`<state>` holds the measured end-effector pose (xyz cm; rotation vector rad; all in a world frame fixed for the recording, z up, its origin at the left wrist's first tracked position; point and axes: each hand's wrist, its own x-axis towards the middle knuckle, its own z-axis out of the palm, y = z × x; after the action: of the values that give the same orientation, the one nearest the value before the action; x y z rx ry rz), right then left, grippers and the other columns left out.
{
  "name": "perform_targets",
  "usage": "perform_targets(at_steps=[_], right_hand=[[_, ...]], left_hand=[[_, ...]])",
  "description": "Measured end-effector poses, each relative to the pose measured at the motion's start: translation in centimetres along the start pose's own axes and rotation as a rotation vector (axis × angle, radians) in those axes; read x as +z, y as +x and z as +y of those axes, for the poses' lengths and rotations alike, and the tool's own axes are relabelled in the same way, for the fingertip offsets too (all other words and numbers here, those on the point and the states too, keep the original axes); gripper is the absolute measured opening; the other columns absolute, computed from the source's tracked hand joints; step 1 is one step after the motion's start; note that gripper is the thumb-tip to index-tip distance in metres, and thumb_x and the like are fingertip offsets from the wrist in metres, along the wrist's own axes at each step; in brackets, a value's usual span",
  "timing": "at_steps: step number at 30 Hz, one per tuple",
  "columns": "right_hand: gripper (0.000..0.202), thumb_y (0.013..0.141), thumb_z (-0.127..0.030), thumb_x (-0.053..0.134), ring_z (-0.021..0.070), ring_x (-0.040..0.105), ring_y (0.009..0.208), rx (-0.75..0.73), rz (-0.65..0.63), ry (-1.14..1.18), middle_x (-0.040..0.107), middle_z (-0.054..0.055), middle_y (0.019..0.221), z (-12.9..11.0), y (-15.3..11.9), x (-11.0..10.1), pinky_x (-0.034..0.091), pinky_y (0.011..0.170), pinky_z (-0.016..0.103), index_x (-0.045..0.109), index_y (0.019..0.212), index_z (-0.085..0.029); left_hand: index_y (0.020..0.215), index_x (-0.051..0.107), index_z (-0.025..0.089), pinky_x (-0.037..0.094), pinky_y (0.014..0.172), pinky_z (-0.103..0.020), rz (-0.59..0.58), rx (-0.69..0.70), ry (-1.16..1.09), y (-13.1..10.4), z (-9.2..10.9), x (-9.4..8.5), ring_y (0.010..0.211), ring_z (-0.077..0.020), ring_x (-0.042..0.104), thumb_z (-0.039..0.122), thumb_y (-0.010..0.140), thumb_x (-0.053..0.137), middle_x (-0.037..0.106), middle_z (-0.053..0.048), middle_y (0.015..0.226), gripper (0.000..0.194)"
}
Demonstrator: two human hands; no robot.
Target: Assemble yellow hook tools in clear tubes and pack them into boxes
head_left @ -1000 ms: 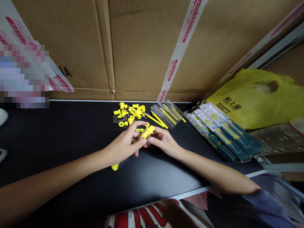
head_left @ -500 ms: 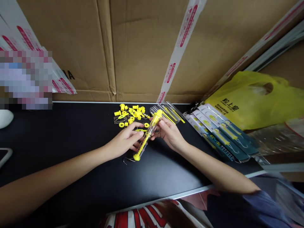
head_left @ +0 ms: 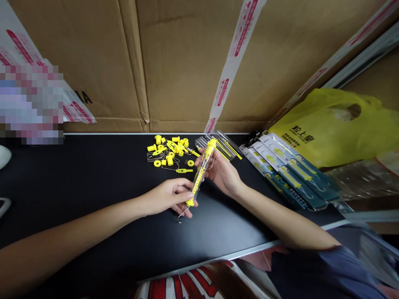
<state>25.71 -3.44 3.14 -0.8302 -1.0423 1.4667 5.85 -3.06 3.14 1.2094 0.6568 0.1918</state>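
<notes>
Spring scale (head_left: 199,177), one; my left hand (head_left: 173,195) pinches lower end, right hand (head_left: 222,172) curls fingers round upper. One hook (head_left: 182,215) at 7 o'clock; one yellow bag (head_left: 332,143), 2 o'clock.

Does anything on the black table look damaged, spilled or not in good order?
Nothing looks plainly damaged or spilled. The one untidy spot is beyond the left hand: small yellow parts and bent wires lie jumbled, unlike the clear tubes laid roughly side by side nearby.

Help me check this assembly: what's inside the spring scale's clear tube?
A yellow marked strip shows through the clear tube. The yellow cap hides whatever sits in the upper end; any spring can't be made out.
</notes>
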Motion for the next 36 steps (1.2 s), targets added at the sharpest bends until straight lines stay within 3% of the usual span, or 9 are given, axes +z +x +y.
perform_targets(at_steps=[7, 18, 24, 28, 30, 36], right_hand=[[0.027, 0.089, -0.042, 0.052, 0.0081, 0.05, 0.049, 0.041, -0.028, -0.04, 0.065, 0.001, 0.081, 0.0, -0.3, 0.5, 0.034, 0.037, 0.016, 0.052, 0.107, -0.021], [0.029, 0.081, -0.044, 0.053, 0.0086, 0.046, 0.045, 0.055, 0.104, 0.053, 0.062, -0.002, 0.073, -0.9, 1.0, -0.8, 0.038, 0.038, 0.02, 0.053, 0.098, -0.021], [0.03, 0.081, -0.046, 0.06, 0.0063, 0.044, 0.043, 0.013, 0.162, -0.017, 0.064, -0.003, 0.072, -0.3, 1.2, -1.4, 0.036, 0.04, 0.018, 0.053, 0.095, -0.021], [0.034, 0.082, -0.052, 0.057, 0.006, 0.041, 0.041, 0.041, 0.163, -0.019, 0.062, -0.003, 0.067, -0.1, 1.6, -1.9, 0.032, 0.037, 0.018, 0.054, 0.09, -0.02], [0.036, 0.082, -0.056, 0.055, 0.0064, 0.04, 0.04, 0.054, 0.162, -0.018, 0.061, -0.003, 0.064, 0.0, 1.8, -2.0, 0.031, 0.036, 0.018, 0.054, 0.089, -0.02], [0.042, 0.083, -0.063, 0.047, 0.0076, 0.04, 0.036, 0.067, 0.184, -0.032, 0.06, -0.003, 0.059, 0.0, 2.1, -2.4, 0.031, 0.033, 0.019, 0.051, 0.085, -0.021]], left_hand=[[0.102, 0.053, 0.018, 0.051, 0.063, -0.026, 0.04, 0.016, -0.017, 0.1, -0.3, 0.0, 0.066, -0.0144, 0.069, 0.044, 0.078, 0.066, 0.069, -0.005, 0.09, 0.038], [0.115, 0.047, 0.018, 0.051, 0.071, -0.028, 0.078, 0.113, 0.011, 0.5, -1.2, -0.1, 0.075, -0.0148, 0.068, 0.031, 0.081, 0.065, 0.068, -0.002, 0.081, 0.04], [0.118, 0.042, 0.021, 0.05, 0.075, -0.032, 0.044, 0.104, 0.027, -0.1, -1.1, 0.4, 0.085, -0.0182, 0.069, 0.034, 0.084, 0.062, 0.069, -0.007, 0.094, 0.041], [0.092, 0.044, 0.019, 0.05, 0.073, -0.03, 0.001, 0.067, 0.029, -0.3, -1.0, 0.6, 0.093, -0.0201, 0.067, 0.036, 0.083, 0.063, 0.067, -0.012, 0.106, 0.028], [0.079, 0.042, 0.017, 0.049, 0.073, -0.028, -0.042, 0.052, 0.038, -0.4, -1.0, 0.7, 0.098, -0.021, 0.066, 0.037, 0.082, 0.063, 0.065, -0.014, 0.112, 0.029], [0.072, 0.044, 0.015, 0.051, 0.069, -0.025, -0.128, 0.041, 0.076, -0.7, -0.7, 0.8, 0.109, -0.0241, 0.061, 0.039, 0.082, 0.062, 0.059, -0.014, 0.119, 0.032]])
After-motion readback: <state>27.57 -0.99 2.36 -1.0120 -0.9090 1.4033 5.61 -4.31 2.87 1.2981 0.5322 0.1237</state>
